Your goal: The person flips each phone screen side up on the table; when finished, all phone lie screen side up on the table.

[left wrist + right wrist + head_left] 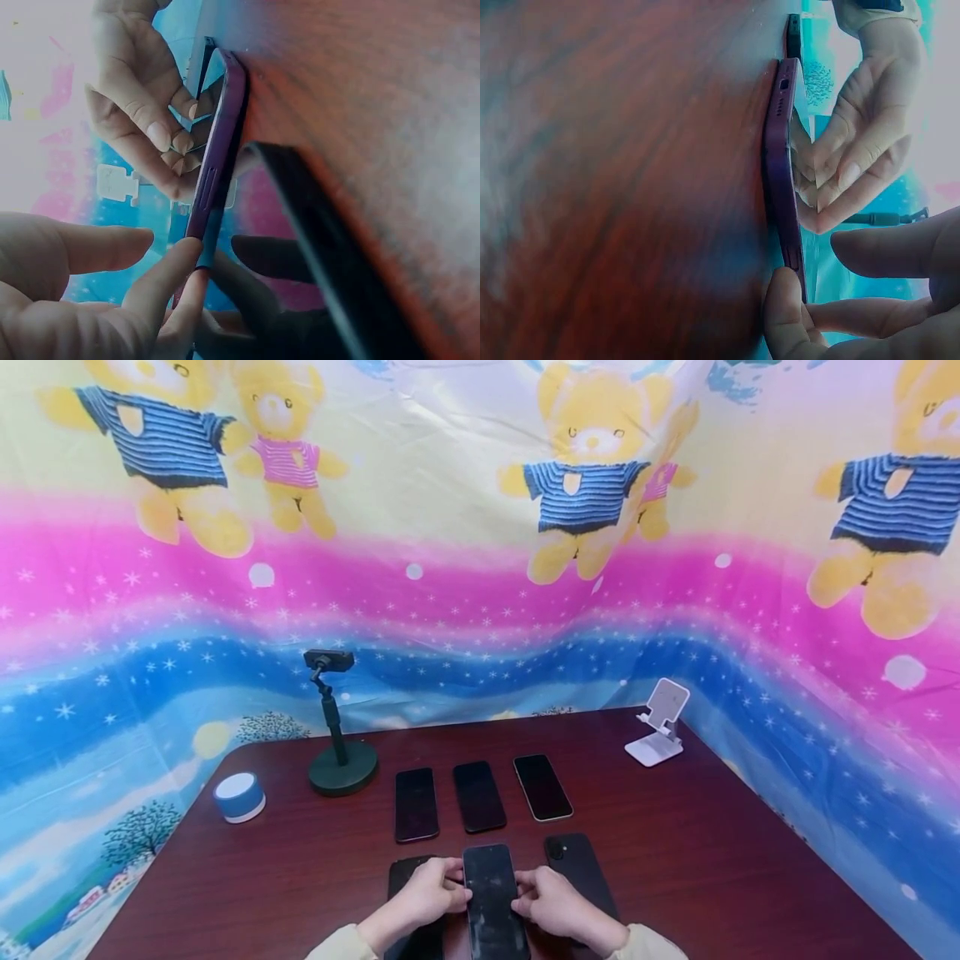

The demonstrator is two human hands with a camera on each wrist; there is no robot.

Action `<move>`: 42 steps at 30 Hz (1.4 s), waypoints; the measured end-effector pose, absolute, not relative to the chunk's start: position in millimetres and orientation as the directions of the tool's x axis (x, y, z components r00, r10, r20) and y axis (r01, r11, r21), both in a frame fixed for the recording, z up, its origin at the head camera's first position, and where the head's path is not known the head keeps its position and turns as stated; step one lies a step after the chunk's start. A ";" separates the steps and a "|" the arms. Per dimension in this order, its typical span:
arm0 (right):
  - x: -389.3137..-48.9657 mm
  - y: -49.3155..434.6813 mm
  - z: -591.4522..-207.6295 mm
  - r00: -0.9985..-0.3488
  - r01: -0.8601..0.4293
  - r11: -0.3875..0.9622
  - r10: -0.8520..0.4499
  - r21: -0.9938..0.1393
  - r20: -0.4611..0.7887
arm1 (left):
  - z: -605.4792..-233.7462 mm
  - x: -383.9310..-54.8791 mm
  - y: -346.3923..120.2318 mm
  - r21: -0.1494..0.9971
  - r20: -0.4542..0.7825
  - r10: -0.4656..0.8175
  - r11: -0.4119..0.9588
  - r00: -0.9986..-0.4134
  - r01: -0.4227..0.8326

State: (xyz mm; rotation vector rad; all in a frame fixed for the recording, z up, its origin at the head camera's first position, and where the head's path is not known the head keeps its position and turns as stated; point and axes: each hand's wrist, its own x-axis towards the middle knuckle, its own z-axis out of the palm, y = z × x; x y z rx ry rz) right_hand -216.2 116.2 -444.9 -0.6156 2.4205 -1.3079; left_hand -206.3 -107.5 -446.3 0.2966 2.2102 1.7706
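A smartphone (492,897) with a purple frame and smudged dark screen lies face up near the table's front, between my two hands. My left hand (431,892) touches its left long edge. In the left wrist view, the left fingertips (186,259) meet the side below the buttons, while the thumb stays raised apart from it. My right hand (558,903) is at the opposite edge. In the right wrist view, the right fingertips (784,296) rest against the frame, thumb lifted away from the screen.
Black phones lie left (408,870) and right (581,868) of my hands, the right one camera side up. Three more phones (416,804) (478,796) (543,787) form a row behind. Farther back stand a dark round-based stand (342,768), a blue-white cylinder (240,797) and a white phone stand (656,746).
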 end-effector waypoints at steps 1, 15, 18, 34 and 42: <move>-216.1 116.1 -445.4 -0.855 -0.223 0.491 -0.513 -0.842 -0.072 | -445.6 -206.7 -107.3 0.970 -0.100 0.341 0.241 -0.935 -0.016; -220.2 114.8 -444.0 -0.855 -0.261 0.522 -0.516 -0.812 -0.057 | -440.7 -211.9 -104.7 0.930 -0.096 0.340 0.364 -0.935 0.037; -221.2 114.5 -443.3 -0.853 -0.261 0.508 -0.520 -0.821 -0.051 | -440.6 -214.6 -103.3 0.918 -0.090 0.346 0.393 -0.934 0.058; -222.2 114.5 -443.3 -0.843 -0.297 0.534 -0.536 -0.792 -0.045 | -437.1 -216.1 -105.7 0.908 -0.166 0.339 0.419 -0.926 -0.009; -222.5 114.7 -442.7 -0.833 -0.322 0.539 -0.551 -0.778 -0.037 | -435.4 -215.6 -105.7 0.916 -0.181 0.349 0.399 -0.919 -0.028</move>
